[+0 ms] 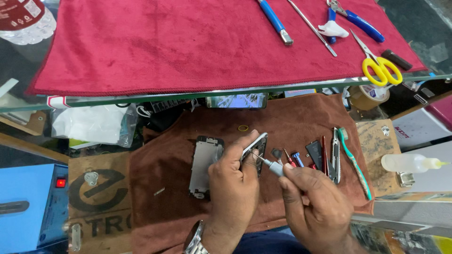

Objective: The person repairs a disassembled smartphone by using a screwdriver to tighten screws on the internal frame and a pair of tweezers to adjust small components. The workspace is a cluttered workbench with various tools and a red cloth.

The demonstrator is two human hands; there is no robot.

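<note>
Near the middle of the brown cloth (pixel 292 117), a phone frame (pixel 254 146) sat tilted up on edge, pinched in the left hand (pixel 233 186), whose fingers were curled tight round its near end. The right hand (pixel 316 207) had its fingers closed round the grey handle of a small screwdriver (pixel 270 165), and the thin tip reached left into the inside of the frame. A metal watch (pixel 194 241) showed on the left wrist.

Just left of the frame, a phone screen panel (pixel 203 165) lay flat on the cloth with its metal back up, its near right edge hidden behind the left hand. To the right of the hands lay a row of small tools: a few short screwdrivers (pixel 294 158) with red and blue grips, a dark flat piece (pixel 314 152), a utility knife (pixel 335 155), and a green and white toothbrush (pixel 354 162) slanting toward the near right. Farther right, a clear squeeze bottle (pixel 408 163) with a yellowish nozzle lay on its side.

On the far side, a glass shelf (pixel 141 99) carried a red towel (pixel 188 42). At its right end lay a blue-handled tool (pixel 274 19), long tweezers (pixel 310 27), blue-handled pliers (pixel 360 23) and yellow-handled scissors (pixel 379 66). Below the shelf edge a phone (pixel 237 100) lay flat, and a roll of brown tape (pixel 369 96) sat to the right of it. At the far left, a clear plastic bag (pixel 92 124) held something white, and a blue box (pixel 33 207) with a red switch stood near the left edge.
</note>
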